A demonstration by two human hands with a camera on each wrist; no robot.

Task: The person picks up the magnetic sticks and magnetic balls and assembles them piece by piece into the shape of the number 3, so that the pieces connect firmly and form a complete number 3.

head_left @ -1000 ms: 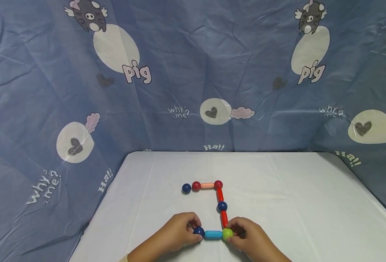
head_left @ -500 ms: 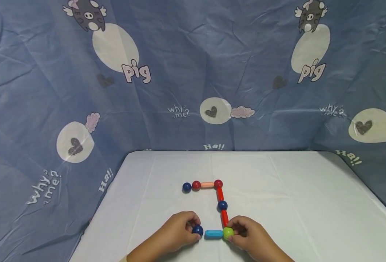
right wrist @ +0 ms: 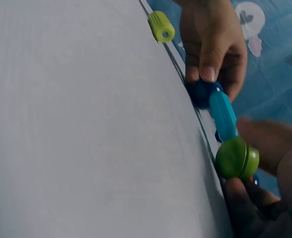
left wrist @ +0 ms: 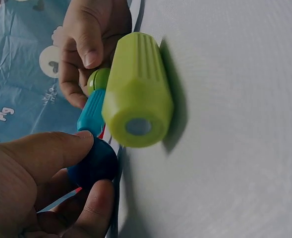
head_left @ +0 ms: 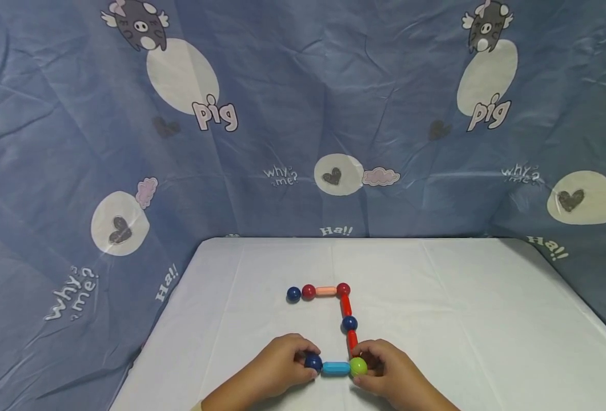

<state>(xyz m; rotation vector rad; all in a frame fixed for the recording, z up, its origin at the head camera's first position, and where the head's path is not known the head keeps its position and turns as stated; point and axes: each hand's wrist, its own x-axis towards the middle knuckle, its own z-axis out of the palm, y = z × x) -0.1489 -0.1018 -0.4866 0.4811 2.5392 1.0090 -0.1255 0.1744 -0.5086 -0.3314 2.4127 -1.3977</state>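
Observation:
My left hand pinches a dark blue ball between thumb and fingers. Against that ball sits one end of a light blue magnetic rod, lying crosswise on the table. At its other end is a lime green ball, held by the thumb and fingers of my right hand. From the green ball a red rod runs away to another dark blue ball. Beyond, a second red rod leads to a red ball.
A peach rod links the far red ball to a second red ball. Left of it lies a dark blue ball. A lime green rod lies on the white table near my left wrist. A patterned blue curtain hangs behind.
Half a second ago a small gap parted the left hand's dark blue ball from the light blue rod. The ball has moved right and meets the rod again. The right hand barely shifted.

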